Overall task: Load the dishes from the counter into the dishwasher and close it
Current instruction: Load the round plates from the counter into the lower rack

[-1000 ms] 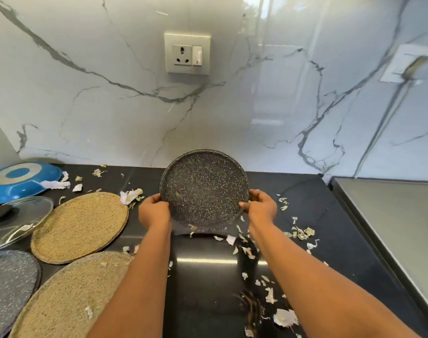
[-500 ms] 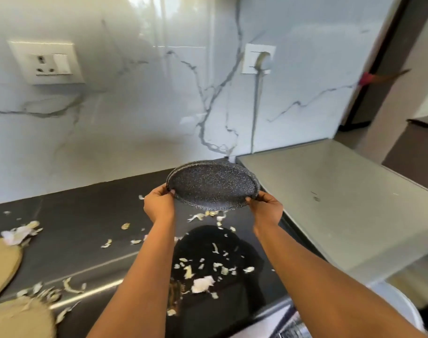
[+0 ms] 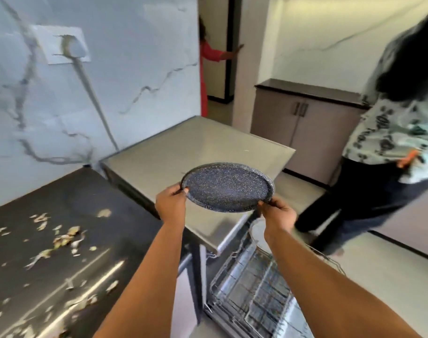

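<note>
A round dark speckled plate [image 3: 228, 187] hangs in the air, nearly level, above the steel top of the dishwasher [image 3: 195, 145]. My left hand [image 3: 171, 202] grips its left rim and my right hand [image 3: 277, 213] grips its near right rim. Below my right arm the dishwasher's wire rack [image 3: 254, 286] is pulled out; a pale round dish [image 3: 258, 231] stands at its far end.
The black counter [image 3: 69, 215] at left is strewn with food scraps [image 3: 64, 240]. A person in a patterned top [image 3: 388, 140] stands close at right on the floor. Another person in red [image 3: 208, 59] is in the far doorway. A grey cabinet [image 3: 303, 123] lines the back wall.
Both hands carried the plate off the counter and to the right, tilting it level. The view swung right: mats and lids left the frame, the open dishwasher rack and two people came in.
</note>
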